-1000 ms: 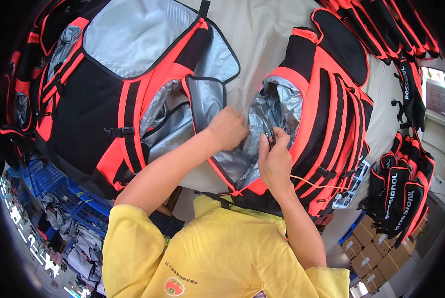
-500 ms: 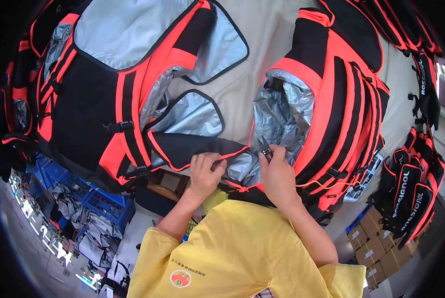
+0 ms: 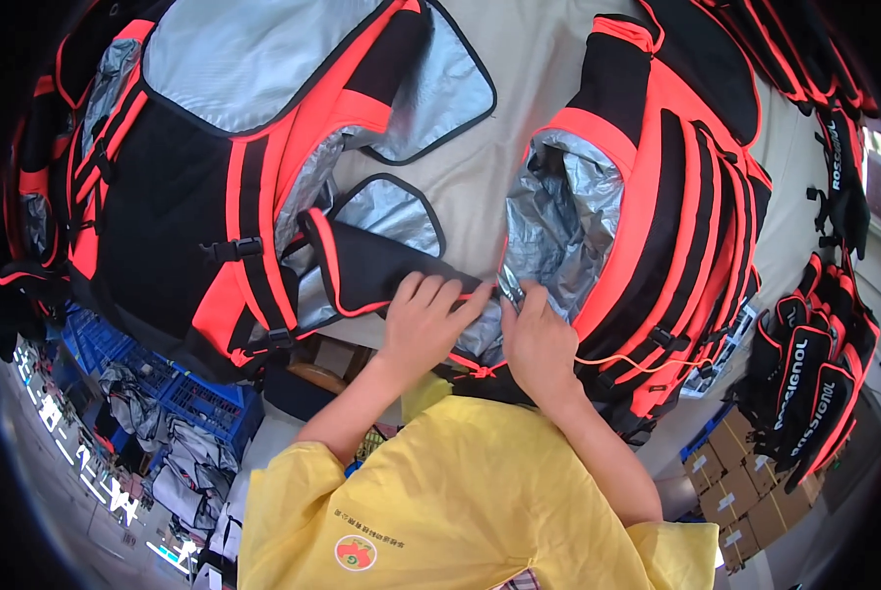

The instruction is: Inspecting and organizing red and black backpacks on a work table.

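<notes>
Zipping is the step, I judge: my left hand (image 3: 423, 320) flattens the black flap (image 3: 381, 270), my right hand (image 3: 537, 339) pinches the zipper pull (image 3: 511, 291) just above its fingertips, needing a steady tug next.

Low in the middle of the frame, the left hand (image 3: 423, 324) lies flat on a black flap with an orange edge (image 3: 381, 275), fingers spread. Just right of it, the right hand (image 3: 539, 344) pinches the silver lining (image 3: 558, 221) of an orange and black backpack (image 3: 676, 187). A second open backpack (image 3: 184, 197) fills the upper left on the pale table (image 3: 519, 59).
</notes>
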Demonstrator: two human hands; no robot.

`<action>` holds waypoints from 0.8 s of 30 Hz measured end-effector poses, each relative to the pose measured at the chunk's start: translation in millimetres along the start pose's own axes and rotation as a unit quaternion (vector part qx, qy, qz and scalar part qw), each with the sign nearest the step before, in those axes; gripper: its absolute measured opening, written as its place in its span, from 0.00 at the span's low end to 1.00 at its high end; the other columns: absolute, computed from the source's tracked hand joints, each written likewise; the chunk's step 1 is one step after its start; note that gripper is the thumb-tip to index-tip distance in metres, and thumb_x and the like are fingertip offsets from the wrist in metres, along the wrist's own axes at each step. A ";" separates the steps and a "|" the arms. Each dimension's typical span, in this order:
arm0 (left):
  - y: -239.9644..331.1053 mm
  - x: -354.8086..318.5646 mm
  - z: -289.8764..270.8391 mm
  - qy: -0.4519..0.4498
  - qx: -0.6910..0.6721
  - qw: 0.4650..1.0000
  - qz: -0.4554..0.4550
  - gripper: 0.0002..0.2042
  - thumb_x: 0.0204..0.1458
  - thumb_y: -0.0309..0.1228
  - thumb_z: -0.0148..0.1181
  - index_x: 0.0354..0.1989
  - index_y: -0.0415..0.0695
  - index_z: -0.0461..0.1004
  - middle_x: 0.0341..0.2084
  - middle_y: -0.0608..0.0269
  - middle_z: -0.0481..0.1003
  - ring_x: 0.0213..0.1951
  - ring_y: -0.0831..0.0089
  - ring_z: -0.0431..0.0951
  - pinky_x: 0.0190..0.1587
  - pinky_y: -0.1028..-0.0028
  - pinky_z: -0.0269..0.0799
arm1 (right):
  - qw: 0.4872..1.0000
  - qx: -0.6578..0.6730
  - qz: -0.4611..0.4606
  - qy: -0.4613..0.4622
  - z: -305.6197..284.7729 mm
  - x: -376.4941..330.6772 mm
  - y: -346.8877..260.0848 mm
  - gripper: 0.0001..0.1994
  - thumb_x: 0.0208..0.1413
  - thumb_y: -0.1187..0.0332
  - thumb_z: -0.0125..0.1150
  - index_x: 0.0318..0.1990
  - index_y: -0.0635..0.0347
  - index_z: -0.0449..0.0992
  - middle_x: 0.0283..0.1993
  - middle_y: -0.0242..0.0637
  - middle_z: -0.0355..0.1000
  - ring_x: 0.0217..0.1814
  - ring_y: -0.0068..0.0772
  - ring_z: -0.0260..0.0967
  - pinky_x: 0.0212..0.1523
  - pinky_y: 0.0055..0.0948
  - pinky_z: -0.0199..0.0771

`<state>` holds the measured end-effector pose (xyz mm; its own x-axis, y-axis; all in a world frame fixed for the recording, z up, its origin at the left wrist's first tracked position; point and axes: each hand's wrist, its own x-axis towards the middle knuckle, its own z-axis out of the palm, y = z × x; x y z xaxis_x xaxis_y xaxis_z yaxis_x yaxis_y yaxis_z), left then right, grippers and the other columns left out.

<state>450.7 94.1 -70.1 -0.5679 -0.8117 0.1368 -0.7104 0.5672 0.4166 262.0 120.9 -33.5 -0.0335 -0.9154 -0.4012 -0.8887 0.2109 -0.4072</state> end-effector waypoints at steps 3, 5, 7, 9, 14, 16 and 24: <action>-9.0 19.4 9.1 -0.136 -0.019 0.990 -0.010 0.09 0.53 0.33 0.62 0.40 0.46 0.82 0.35 0.61 0.77 0.37 0.62 0.78 0.44 0.62 0.71 | 0.999 0.033 0.041 -0.005 -6.2 3.7 -5.0 0.18 0.68 0.65 0.64 0.57 0.66 0.67 0.38 0.53 0.81 0.36 0.59 0.81 0.35 0.51 0.80; -21.7 32.1 13.9 -0.172 -0.110 0.976 -0.075 0.08 0.56 0.34 0.62 0.38 0.44 0.82 0.32 0.58 0.78 0.35 0.59 0.79 0.41 0.60 0.72 | 0.997 0.053 0.053 -0.001 -9.6 7.3 -6.5 0.18 0.69 0.65 0.62 0.57 0.67 0.67 0.40 0.55 0.82 0.37 0.61 0.81 0.36 0.52 0.80; -38.5 40.4 22.4 -0.203 -0.203 0.948 -0.137 0.08 0.60 0.35 0.62 0.35 0.43 0.81 0.29 0.55 0.78 0.33 0.56 0.81 0.38 0.57 0.73 | 0.995 0.086 0.048 0.029 -12.8 3.1 -7.9 0.17 0.70 0.65 0.60 0.55 0.67 0.66 0.37 0.55 0.80 0.35 0.60 0.81 0.34 0.52 0.79; -62.4 37.0 34.1 -0.278 -0.426 0.842 -0.179 0.14 0.65 0.37 0.61 0.32 0.39 0.80 0.25 0.49 0.77 0.28 0.58 0.80 0.35 0.58 0.74 | 0.995 0.089 0.035 0.041 -13.2 -1.4 -7.2 0.17 0.70 0.64 0.60 0.55 0.67 0.66 0.37 0.55 0.81 0.35 0.60 0.81 0.33 0.52 0.78; -83.9 22.6 45.8 -0.333 -0.606 0.691 -0.209 0.13 0.66 0.35 0.58 0.45 0.35 0.81 0.30 0.65 0.81 0.33 0.75 0.74 0.39 0.68 0.72 | 0.996 0.080 0.026 0.026 -12.5 -1.9 -3.4 0.17 0.69 0.65 0.62 0.55 0.67 0.66 0.36 0.53 0.81 0.34 0.57 0.81 0.32 0.48 0.79; -86.6 23.7 45.1 -0.355 -0.646 0.631 -0.243 0.13 0.64 0.30 0.56 0.47 0.34 0.81 0.32 0.72 0.79 0.36 0.79 0.74 0.40 0.72 0.70 | 0.996 0.077 0.031 0.017 -10.7 1.3 -2.3 0.17 0.69 0.65 0.62 0.55 0.67 0.66 0.36 0.52 0.81 0.34 0.56 0.81 0.32 0.48 0.79; -89.3 28.6 42.6 -0.393 -0.672 0.563 -0.278 0.10 0.59 0.28 0.60 0.45 0.37 0.82 0.31 0.72 0.78 0.36 0.85 0.72 0.39 0.79 0.67 | 0.996 0.079 0.036 0.010 -7.4 4.3 -0.2 0.17 0.69 0.65 0.62 0.54 0.67 0.66 0.36 0.53 0.81 0.33 0.57 0.81 0.31 0.48 0.79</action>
<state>480.1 26.2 -141.7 -0.7964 -0.2010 -0.5704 -0.2129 -0.7896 0.5755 258.7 114.3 -29.0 -0.1059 -0.9023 -0.4178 -0.8011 0.3264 -0.5017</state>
